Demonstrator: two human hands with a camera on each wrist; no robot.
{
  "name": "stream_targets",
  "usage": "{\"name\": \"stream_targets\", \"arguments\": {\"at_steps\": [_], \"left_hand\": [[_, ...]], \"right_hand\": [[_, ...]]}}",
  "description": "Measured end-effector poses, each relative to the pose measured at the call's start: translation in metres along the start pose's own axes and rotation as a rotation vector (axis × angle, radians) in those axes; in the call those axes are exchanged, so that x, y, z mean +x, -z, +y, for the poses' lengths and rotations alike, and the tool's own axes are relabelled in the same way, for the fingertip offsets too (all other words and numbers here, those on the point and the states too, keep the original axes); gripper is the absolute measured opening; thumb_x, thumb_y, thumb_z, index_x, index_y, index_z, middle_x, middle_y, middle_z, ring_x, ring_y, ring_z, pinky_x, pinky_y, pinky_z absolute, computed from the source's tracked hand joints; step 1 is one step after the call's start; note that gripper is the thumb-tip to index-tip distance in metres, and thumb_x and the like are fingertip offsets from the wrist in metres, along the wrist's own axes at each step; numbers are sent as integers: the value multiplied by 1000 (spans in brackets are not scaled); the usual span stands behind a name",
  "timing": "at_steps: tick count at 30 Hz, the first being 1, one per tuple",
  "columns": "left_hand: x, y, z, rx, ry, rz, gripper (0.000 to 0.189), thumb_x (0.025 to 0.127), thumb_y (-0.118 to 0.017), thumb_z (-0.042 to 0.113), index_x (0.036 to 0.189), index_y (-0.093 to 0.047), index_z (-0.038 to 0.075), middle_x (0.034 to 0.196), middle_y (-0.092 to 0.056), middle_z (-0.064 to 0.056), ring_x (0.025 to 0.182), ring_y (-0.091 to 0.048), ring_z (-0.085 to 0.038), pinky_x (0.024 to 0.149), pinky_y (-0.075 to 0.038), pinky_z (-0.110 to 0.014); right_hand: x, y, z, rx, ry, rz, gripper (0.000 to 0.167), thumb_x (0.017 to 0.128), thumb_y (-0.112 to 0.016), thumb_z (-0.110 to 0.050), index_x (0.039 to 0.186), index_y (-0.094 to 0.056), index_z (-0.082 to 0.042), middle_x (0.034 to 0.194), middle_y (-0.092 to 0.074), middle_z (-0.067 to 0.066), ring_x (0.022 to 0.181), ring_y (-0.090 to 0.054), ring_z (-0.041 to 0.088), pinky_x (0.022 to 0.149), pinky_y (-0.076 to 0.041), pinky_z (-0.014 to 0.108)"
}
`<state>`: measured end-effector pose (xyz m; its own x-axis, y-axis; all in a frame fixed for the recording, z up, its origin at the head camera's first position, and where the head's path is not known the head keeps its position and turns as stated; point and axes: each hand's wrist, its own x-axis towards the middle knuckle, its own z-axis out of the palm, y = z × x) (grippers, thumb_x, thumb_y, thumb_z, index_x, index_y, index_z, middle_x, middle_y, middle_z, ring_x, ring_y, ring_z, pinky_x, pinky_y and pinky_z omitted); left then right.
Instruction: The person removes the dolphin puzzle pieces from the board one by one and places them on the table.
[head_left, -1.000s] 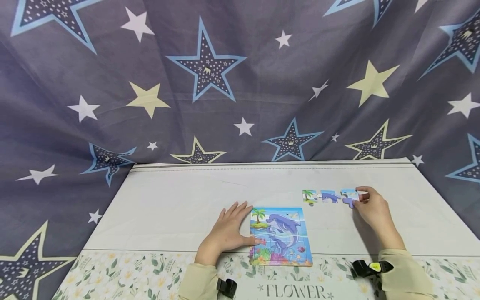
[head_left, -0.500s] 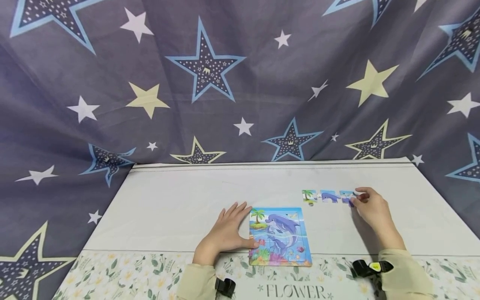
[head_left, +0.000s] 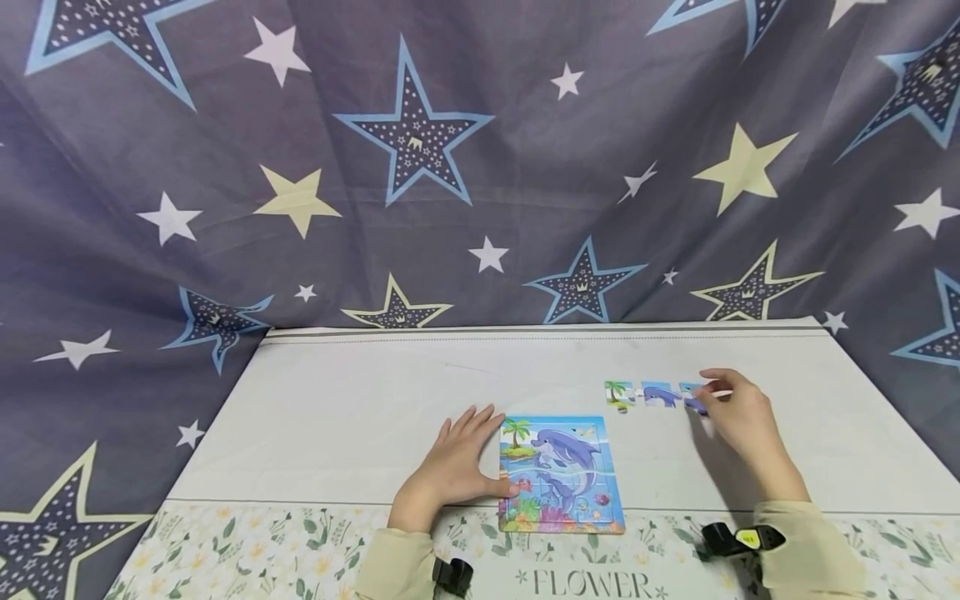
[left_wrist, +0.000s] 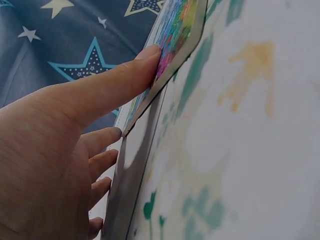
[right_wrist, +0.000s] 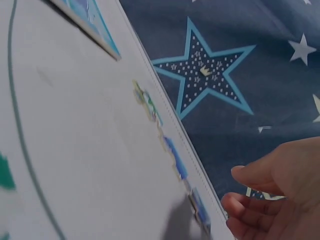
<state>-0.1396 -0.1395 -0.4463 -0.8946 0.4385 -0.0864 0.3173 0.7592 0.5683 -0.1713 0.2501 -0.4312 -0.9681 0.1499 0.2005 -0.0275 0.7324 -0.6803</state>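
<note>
A square dolphin jigsaw puzzle [head_left: 562,475] lies in its frame at the table's front middle. My left hand [head_left: 450,471] rests at its left side, fingers spread and thumb on the edge, as the left wrist view also shows. Back right, three loose puzzle pieces form a row: a palm tree piece [head_left: 618,392], a dolphin piece [head_left: 660,396] and a third blue and purple piece [right_wrist: 201,209]. Over that third piece hovers my right hand [head_left: 746,417], partly covering it in the head view. In the right wrist view its thumb and fingers are parted, holding nothing.
The white table [head_left: 420,392] has a floral front strip [head_left: 262,550] with the word FLOWER. A dark star-patterned curtain [head_left: 480,200] hangs behind it and along both sides. Black straps circle both sleeves at the wrists.
The third piece was shifted slightly left and straightened into line with the other two. My right hand then let go and rose a little over it. The left hand stays nearly still.
</note>
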Motion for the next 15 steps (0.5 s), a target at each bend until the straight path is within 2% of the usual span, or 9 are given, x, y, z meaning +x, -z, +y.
{"name": "stream_targets", "arguments": {"at_steps": [10,15], "left_hand": [[0,0,1,14,5,-8,106,71,-82,55,155,-34,13,162,-25,-9,150,-13,-35,118,-4,-61],[1,0,1,6,4,1,106,70,-83,54,155,-36,13,161,-26,-10,149,-14,-36,117,-5,-63]], "right_hand": [[-3,-3,-21,51,58,-31,28,94,-64,-7,118,-63,7,97,-68,22,87,-68,39,66,-49,30],[-6,-6,-34,63,74,-77,28,95,-63,-7,119,-63,7,97,-67,20,87,-67,38,66,-51,33]]}}
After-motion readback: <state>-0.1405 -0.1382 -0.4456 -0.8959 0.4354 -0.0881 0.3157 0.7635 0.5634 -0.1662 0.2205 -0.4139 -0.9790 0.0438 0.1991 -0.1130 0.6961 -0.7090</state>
